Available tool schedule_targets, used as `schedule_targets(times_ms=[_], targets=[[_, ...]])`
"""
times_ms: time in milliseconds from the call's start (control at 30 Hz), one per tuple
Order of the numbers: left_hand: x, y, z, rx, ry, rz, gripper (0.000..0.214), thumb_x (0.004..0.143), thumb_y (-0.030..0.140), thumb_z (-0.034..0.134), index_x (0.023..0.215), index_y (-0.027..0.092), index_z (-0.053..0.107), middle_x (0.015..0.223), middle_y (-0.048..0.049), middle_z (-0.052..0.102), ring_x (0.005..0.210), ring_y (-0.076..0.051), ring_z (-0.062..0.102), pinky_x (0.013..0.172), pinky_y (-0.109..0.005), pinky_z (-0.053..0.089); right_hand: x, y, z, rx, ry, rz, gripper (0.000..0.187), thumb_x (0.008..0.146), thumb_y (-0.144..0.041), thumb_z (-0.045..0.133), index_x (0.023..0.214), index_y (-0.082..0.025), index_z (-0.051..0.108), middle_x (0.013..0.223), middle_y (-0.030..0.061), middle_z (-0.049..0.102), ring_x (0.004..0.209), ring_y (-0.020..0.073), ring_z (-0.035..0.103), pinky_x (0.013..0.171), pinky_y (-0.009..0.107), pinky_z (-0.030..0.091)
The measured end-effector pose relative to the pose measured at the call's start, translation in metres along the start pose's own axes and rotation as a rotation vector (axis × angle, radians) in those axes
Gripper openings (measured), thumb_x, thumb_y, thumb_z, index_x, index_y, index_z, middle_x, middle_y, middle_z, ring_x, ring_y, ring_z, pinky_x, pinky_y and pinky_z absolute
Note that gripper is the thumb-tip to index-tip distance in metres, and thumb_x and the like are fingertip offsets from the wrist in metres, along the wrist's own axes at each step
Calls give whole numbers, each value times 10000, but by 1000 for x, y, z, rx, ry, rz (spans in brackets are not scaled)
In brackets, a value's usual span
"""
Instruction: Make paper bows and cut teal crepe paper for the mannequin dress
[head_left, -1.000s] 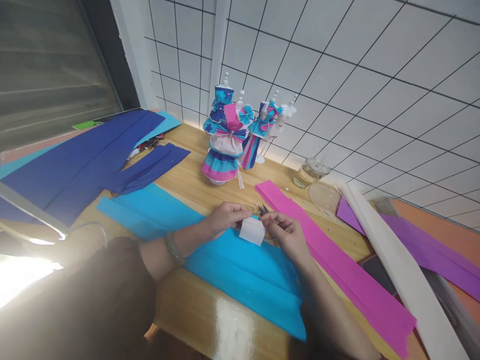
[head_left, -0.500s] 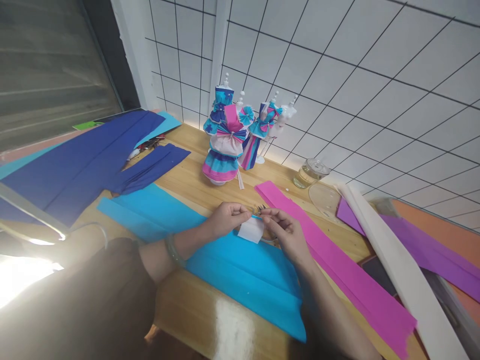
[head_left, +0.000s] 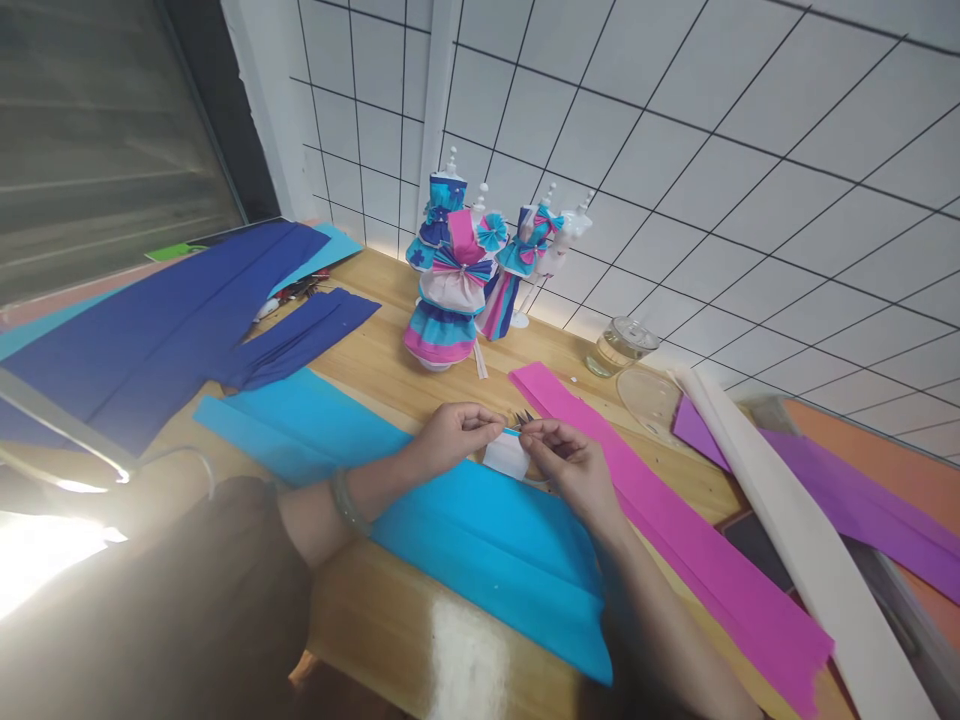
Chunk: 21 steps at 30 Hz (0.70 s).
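Note:
My left hand [head_left: 450, 436] and my right hand [head_left: 566, 462] meet over the light blue crepe paper [head_left: 450, 510], both pinched on a small white piece of paper [head_left: 507, 456] that hangs between them. A thin strip of blue shows along its top edge. Just beyond my fingertips a small pair of scissors [head_left: 523, 417] lies on the wooden table [head_left: 390, 370]. A greenish bangle [head_left: 346, 497] sits on my left wrist.
Several small dress forms in paper dresses [head_left: 457, 280] stand at the back by the tiled wall. Dark blue paper [head_left: 172, 320] covers the left, a magenta strip [head_left: 675, 540], white strip [head_left: 795, 540] and purple sheet [head_left: 862, 500] lie right. A glass jar [head_left: 619, 346] stands behind.
The white piece has been drawn up and gathered between my fingers, so less of it hangs down. Both hands have closed in slightly toward each other.

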<state>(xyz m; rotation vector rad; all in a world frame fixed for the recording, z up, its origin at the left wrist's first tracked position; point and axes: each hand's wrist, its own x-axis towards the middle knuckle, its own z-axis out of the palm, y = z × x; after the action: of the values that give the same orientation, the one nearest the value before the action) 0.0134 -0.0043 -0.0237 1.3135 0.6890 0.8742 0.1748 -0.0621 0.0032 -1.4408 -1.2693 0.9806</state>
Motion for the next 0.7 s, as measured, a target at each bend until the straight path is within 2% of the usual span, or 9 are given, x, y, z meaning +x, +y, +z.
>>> schedule_targets(times_ms=[67,167,300,467,600,700], targets=[[2,-1,-1,-30,22,-15,297,667,316,653,883,117,611,834,-61,650,755,-133,580,682,-238,440,0,1,0,-7,4,-8,264,669,-398,653,793,-167,626,581,-11,555,484,85,448,447,207,348],[3,-1,-1,-57,37,-29,301,654,288,668,894,122,594,791,-46,644,724,-120,576,658,-226,437,0,1,0,-1,-1,-9,258,664,-394,658,785,-168,631,612,0,577,513,95,469,471,212,366],[2,1,-1,-42,43,12,242,664,270,656,849,125,598,746,-27,633,690,-106,565,626,-207,426,0,0,-1,-26,-23,-22,247,684,-392,637,773,-162,641,633,11,593,520,95,472,471,211,360],[1,2,1,-22,18,11,164,695,246,604,790,116,635,816,-58,653,748,-130,579,666,-226,441,-1,-3,-2,-58,-85,-9,264,711,-390,602,798,-145,642,626,18,589,506,97,469,464,219,359],[0,1,0,10,-8,-5,202,712,235,572,860,119,648,908,-76,656,815,-153,587,694,-241,448,-2,-4,-1,-53,-70,14,290,688,-398,614,820,-143,650,688,31,611,553,114,511,491,231,396],[-1,1,0,20,-34,-49,260,712,255,575,926,117,633,869,-77,661,732,-141,595,615,-228,450,-3,-5,-1,-63,-67,19,315,683,-408,620,844,-139,651,679,30,599,543,111,503,480,231,397]])
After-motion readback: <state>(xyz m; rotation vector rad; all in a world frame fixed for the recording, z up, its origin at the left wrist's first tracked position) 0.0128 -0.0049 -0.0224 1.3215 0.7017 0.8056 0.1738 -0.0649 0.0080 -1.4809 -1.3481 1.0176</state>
